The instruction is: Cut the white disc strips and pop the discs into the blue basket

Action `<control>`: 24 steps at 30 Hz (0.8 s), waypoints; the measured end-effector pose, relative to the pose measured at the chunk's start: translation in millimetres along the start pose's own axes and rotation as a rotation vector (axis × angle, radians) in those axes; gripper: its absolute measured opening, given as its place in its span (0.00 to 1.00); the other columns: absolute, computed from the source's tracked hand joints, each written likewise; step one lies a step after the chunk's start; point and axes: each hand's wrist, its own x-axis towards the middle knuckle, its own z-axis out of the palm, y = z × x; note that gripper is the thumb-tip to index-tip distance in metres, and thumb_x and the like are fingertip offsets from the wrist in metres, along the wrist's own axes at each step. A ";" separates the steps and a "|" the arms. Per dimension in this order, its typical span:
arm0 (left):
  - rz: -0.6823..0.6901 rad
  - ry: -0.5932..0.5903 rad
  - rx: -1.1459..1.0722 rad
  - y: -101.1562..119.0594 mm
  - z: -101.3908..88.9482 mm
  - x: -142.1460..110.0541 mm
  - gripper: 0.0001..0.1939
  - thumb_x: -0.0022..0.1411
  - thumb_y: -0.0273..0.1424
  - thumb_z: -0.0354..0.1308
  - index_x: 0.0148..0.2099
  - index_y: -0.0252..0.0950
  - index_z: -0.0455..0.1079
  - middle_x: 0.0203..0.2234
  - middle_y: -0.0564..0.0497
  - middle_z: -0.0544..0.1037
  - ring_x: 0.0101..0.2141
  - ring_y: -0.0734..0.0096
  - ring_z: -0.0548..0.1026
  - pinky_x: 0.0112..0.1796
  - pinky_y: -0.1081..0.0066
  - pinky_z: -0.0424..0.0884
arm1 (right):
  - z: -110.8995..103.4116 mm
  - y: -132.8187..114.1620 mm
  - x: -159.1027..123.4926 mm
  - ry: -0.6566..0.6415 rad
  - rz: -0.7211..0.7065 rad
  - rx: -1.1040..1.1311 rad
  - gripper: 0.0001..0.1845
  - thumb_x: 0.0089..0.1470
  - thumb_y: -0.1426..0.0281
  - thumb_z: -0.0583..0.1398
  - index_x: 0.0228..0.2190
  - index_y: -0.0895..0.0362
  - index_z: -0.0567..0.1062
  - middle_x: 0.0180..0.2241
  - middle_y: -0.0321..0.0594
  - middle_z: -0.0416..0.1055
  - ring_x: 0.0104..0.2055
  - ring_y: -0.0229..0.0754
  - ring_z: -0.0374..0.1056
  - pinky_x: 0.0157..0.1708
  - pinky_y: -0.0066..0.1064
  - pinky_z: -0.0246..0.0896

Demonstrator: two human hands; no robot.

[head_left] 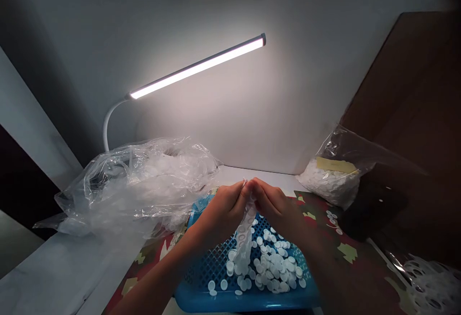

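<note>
My left hand (230, 202) and my right hand (270, 199) meet above a blue plastic basket (248, 301). Both are closed, fingertips together, on the upper end of a translucent plastic strip with round shapes along it (245, 233). The strip hangs down between my wrists into the basket. Many small white plastic discs (275, 264) lie loose on the basket's lattice floor, heaped mostly toward the right. The fingertips partly hide the strip's top end.
A large clear bag of translucent plastic pieces (144, 190) fills the left side. At the right stands a clear bag of white pieces (327, 185) with a yellow label. Ring-holed plastic scraps (432, 286) lie lower right. A lit lamp (198, 69) hangs above a patterned mat (345, 238).
</note>
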 end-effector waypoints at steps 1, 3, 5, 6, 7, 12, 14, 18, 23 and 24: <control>0.005 -0.016 -0.022 0.7 -1.0 -0.4 0.19 0.69 0.39 0.40 0.29 0.36 0.60 0.21 0.55 0.62 0.23 0.76 0.58 0.26 0.73 0.56 | -0.5 -1.8 -0.2 -0.007 0.000 0.026 0.22 0.64 0.56 0.42 0.26 0.55 0.61 0.21 0.30 0.54 0.22 0.34 0.51 0.22 0.25 0.50; 0.009 -0.038 -0.066 1.2 -2.3 -1.0 0.19 0.69 0.40 0.39 0.29 0.36 0.60 0.21 0.55 0.62 0.23 0.76 0.59 0.26 0.73 0.57 | 0.0 -4.9 -0.4 -0.008 0.003 0.069 0.22 0.64 0.56 0.42 0.25 0.55 0.60 0.21 0.30 0.53 0.22 0.34 0.51 0.22 0.25 0.50; 0.011 -0.034 -0.084 1.1 -2.8 -1.2 0.20 0.69 0.40 0.39 0.28 0.36 0.58 0.20 0.56 0.61 0.22 0.77 0.59 0.25 0.74 0.57 | 2.2 -6.1 -0.5 -0.003 0.000 0.088 0.21 0.64 0.56 0.42 0.25 0.55 0.59 0.21 0.30 0.52 0.22 0.33 0.50 0.21 0.25 0.50; 0.013 -0.033 -0.083 1.1 -2.8 -1.1 0.19 0.69 0.40 0.39 0.28 0.36 0.58 0.20 0.56 0.61 0.22 0.77 0.58 0.25 0.74 0.57 | 3.5 -5.8 -0.4 0.015 -0.008 0.084 0.21 0.64 0.56 0.43 0.24 0.55 0.58 0.20 0.29 0.51 0.21 0.33 0.49 0.21 0.25 0.49; 0.016 -0.032 -0.073 1.1 -2.8 -0.9 0.19 0.69 0.40 0.39 0.28 0.36 0.57 0.20 0.57 0.60 0.22 0.77 0.58 0.25 0.74 0.57 | 4.7 -4.6 -0.1 0.042 -0.015 0.068 0.21 0.64 0.56 0.43 0.24 0.55 0.58 0.20 0.29 0.51 0.21 0.33 0.49 0.21 0.25 0.48; 0.009 0.029 0.037 0.8 -5.5 0.4 0.18 0.69 0.39 0.40 0.27 0.37 0.54 0.19 0.57 0.58 0.22 0.77 0.55 0.24 0.73 0.54 | 4.0 9.3 3.5 0.228 0.027 -0.023 0.21 0.63 0.56 0.45 0.23 0.54 0.57 0.17 0.28 0.50 0.19 0.34 0.49 0.21 0.25 0.48; -0.025 0.039 0.038 -0.4 -7.7 0.8 0.19 0.68 0.39 0.41 0.26 0.37 0.55 0.19 0.56 0.58 0.21 0.77 0.55 0.24 0.73 0.53 | 1.0 13.2 4.8 0.256 0.055 0.030 0.21 0.61 0.54 0.46 0.23 0.54 0.58 0.18 0.28 0.50 0.19 0.34 0.49 0.20 0.25 0.48; -0.092 -0.014 -0.084 -3.1 -12.8 1.7 0.20 0.67 0.42 0.42 0.28 0.36 0.59 0.20 0.55 0.60 0.22 0.76 0.57 0.22 0.73 0.54 | -3.1 9.4 5.3 0.187 0.111 0.302 0.22 0.58 0.52 0.50 0.22 0.54 0.57 0.16 0.27 0.48 0.18 0.32 0.45 0.17 0.24 0.43; -0.159 -0.077 -0.249 -0.5 -26.7 1.8 0.21 0.65 0.46 0.45 0.27 0.36 0.60 0.19 0.56 0.58 0.20 0.78 0.56 0.20 0.74 0.53 | -10.1 3.4 4.5 0.151 0.097 0.644 0.22 0.60 0.57 0.51 0.19 0.55 0.55 0.13 0.25 0.44 0.16 0.31 0.38 0.16 0.25 0.36; -0.162 -0.077 -0.271 1.3 -31.4 1.6 0.21 0.64 0.46 0.46 0.27 0.36 0.60 0.18 0.56 0.57 0.19 0.79 0.55 0.20 0.74 0.52 | -14.4 4.2 4.0 0.178 0.090 0.680 0.23 0.60 0.58 0.51 0.18 0.55 0.54 0.13 0.26 0.44 0.16 0.31 0.38 0.15 0.25 0.35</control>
